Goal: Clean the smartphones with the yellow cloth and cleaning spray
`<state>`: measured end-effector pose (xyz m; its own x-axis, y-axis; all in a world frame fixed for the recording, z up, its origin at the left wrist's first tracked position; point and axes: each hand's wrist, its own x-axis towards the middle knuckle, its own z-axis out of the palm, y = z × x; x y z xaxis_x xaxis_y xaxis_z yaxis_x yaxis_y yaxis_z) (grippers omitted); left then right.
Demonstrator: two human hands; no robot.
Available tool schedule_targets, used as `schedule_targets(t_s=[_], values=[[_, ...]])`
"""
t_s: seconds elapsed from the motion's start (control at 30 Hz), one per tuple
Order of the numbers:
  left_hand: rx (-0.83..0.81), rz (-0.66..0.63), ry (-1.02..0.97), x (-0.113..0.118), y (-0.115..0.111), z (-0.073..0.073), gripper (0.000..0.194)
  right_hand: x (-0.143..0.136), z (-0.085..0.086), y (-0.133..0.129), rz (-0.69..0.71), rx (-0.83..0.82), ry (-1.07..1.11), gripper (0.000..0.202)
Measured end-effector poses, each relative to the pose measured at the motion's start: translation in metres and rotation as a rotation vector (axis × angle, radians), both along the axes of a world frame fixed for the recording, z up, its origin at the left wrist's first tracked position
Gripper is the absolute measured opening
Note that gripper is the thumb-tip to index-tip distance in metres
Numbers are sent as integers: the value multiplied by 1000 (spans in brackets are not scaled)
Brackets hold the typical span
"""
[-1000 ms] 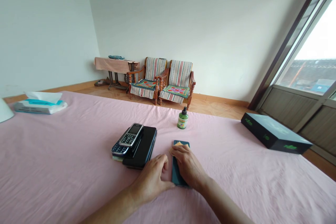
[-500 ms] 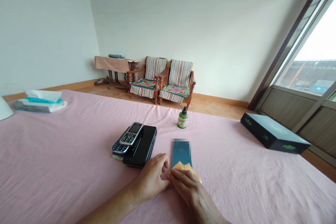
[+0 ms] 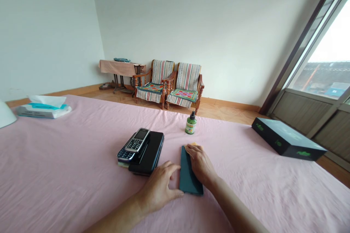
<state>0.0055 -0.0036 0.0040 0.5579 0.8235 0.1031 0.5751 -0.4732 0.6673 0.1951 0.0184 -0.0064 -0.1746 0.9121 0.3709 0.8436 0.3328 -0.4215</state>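
A dark teal smartphone (image 3: 188,174) lies flat on the pink cloth in front of me. My right hand (image 3: 201,164) presses a folded yellow wiping cloth (image 3: 194,143) onto its far end, hiding most of the cloth under the fingers. At the phone's near left side is my left hand (image 3: 162,182), with thumb and forefinger spread and their tips at the phone's edge. Just beyond the left hand, two keypad phones (image 3: 138,140) rest on a stack of black devices (image 3: 153,149).
A green spray bottle (image 3: 190,123) stands beyond the smartphone. To the right is a black box (image 3: 287,140); a tissue pack (image 3: 43,109) sits far left near a white rounded object (image 3: 6,114). Two wooden chairs (image 3: 183,89) stand past the pink-covered surface (image 3: 82,145).
My right hand has slid the cloth away from me, from the phone's near end to its far end. My left hand has opened from a curled shape, thumb now at the near corner.
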Motion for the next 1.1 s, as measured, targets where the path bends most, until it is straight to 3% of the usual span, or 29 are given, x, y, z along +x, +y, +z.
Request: schedule_targets(t_s=[0.13,0.4,0.63,0.7,0.93,1.1], values=[[-20,3,0,0,-1,6,59,9,-9,-9,-20,-1,7,44],[-15,20,-23,1,0,3,60,10,-21,-69,-35,28,90,50],[-30,22,-18,2,1,0,58,3,-9,-99,77,-35,214,36],[-31,15,-24,1,2,0,58,4,-1,-102,84,-113,315,30],[7,-31,-65,1,-1,2,66,1,15,-85,-128,-378,945,24],[28,-29,-121,9,-9,0,62,-4,18,-79,-144,-387,1086,21]])
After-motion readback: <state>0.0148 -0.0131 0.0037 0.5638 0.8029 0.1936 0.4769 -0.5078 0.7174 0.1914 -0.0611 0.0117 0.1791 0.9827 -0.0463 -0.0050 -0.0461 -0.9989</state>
